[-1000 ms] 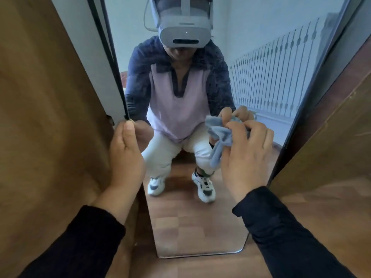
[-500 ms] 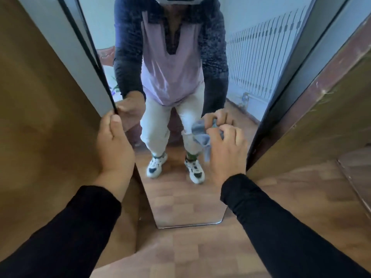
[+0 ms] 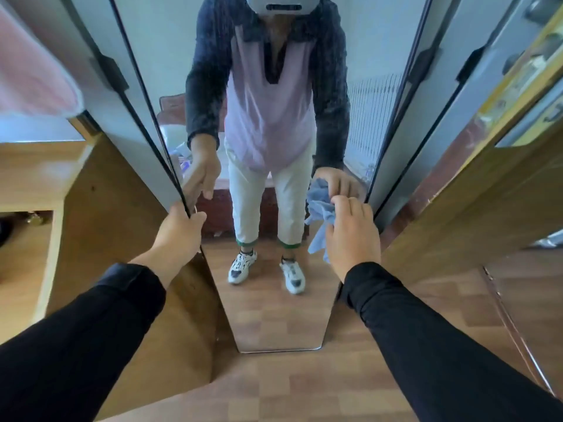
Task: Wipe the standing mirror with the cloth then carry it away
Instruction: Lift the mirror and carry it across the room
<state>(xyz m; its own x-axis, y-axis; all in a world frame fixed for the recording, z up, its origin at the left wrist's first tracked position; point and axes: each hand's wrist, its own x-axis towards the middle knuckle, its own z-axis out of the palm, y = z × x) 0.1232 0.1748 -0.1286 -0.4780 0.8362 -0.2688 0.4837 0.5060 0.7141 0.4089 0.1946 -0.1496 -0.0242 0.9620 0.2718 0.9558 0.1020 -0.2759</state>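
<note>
A tall standing mirror (image 3: 275, 318) with a thin black frame stands on the wooden floor straight ahead and reflects a person in a headset. My left hand (image 3: 179, 231) grips the mirror's left edge, with the thumb on the glass side. My right hand (image 3: 350, 236) holds a crumpled light-blue cloth (image 3: 320, 208) against the glass near the mirror's right edge. The cloth's lower end hangs down beside my palm.
A brown wooden cabinet (image 3: 100, 214) stands close on the left of the mirror. A wooden panel (image 3: 475, 202) leans on the right. Grey wall or door surfaces (image 3: 475, 83) rise behind. Wood-pattern flooring (image 3: 304, 388) lies in front.
The view has risen from a crouch, so more of the mirror shows. My right hand with the cloth has shifted right, toward the mirror's right edge. My left hand has stayed on the left edge.
</note>
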